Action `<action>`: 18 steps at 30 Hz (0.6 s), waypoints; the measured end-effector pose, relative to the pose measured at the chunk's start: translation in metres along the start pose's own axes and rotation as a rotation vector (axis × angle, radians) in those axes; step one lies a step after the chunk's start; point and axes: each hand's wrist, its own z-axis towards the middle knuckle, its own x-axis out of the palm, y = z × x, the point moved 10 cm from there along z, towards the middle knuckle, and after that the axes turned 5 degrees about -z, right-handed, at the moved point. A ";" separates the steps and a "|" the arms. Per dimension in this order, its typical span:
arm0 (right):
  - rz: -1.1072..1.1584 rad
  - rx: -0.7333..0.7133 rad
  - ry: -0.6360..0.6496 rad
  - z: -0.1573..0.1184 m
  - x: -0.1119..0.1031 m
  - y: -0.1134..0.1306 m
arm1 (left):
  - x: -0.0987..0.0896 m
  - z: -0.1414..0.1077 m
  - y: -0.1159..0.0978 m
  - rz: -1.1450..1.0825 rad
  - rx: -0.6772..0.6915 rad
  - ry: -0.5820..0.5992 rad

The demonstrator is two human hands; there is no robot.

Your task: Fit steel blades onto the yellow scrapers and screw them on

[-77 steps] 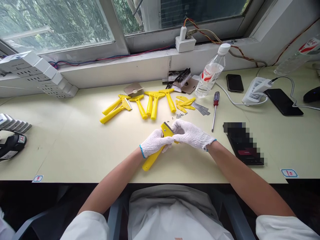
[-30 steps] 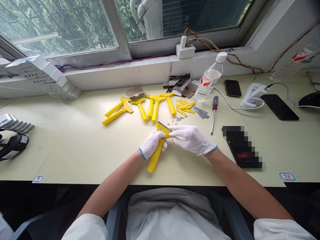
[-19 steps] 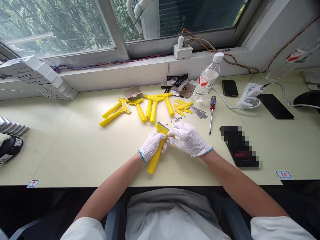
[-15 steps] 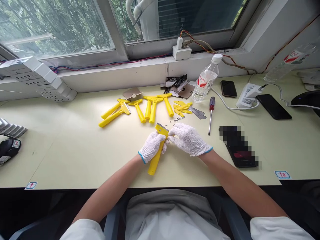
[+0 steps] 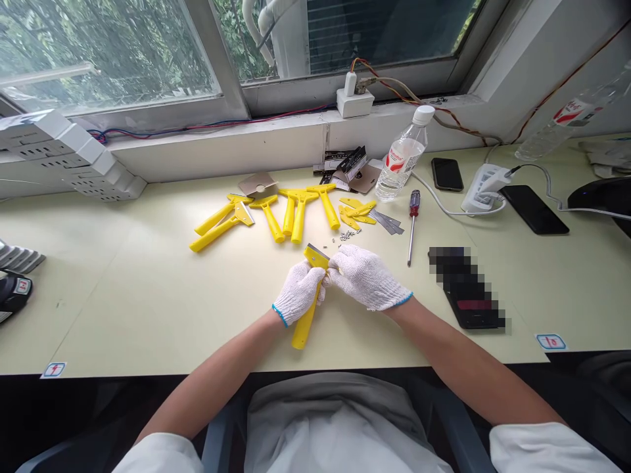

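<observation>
1. Pale tabletop point(image 5: 148, 309) stretches from the person's lap to a window point(image 5: 98, 52), and both forearms rest out over its near part.
2. Closest in, the yellow scraper point(image 5: 305, 322) sits between the hands, just above the front edge, its handle slanting down to the left and its head up. Compared with the frame just before, the right hand point(image 5: 367, 279) has moved in against the head and now covers its right side.
3. Both hands wear white knit gloves point(image 5: 389, 292). The left hand point(image 5: 298, 292) is closed around the handle, with its fingers point(image 5: 320, 289) curled behind it. The right hand's fingers point(image 5: 338, 259) are bent narrowly against the scraper head, touching it beside the metal blade point(image 5: 316, 250).
4. Just beyond the hands lie small screws point(image 5: 348, 235). Behind them are more yellow scrapers point(image 5: 300, 213), yellow head pieces point(image 5: 355, 211) and grey metal blades point(image 5: 387, 222).
5. To the right are a red-handled screwdriver point(image 5: 412, 226) and a pixelated black device point(image 5: 466, 295), with a water bottle point(image 5: 400, 157), a smartphone point(image 5: 447, 174) and a white power strip point(image 5: 483, 187) farther back.
6. Nothing stands between the hands and these parts.
</observation>
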 end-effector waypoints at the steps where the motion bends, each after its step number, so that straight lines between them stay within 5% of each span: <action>1: 0.005 0.003 -0.002 0.000 0.000 0.000 | -0.001 0.000 0.000 -0.002 0.000 -0.005; 13: 0.114 0.165 -0.007 0.007 0.012 -0.012 | -0.001 -0.003 -0.001 0.057 -0.051 -0.027; 18: 0.401 0.444 0.083 0.002 0.019 -0.047 | 0.003 -0.006 -0.007 -0.066 -0.031 0.021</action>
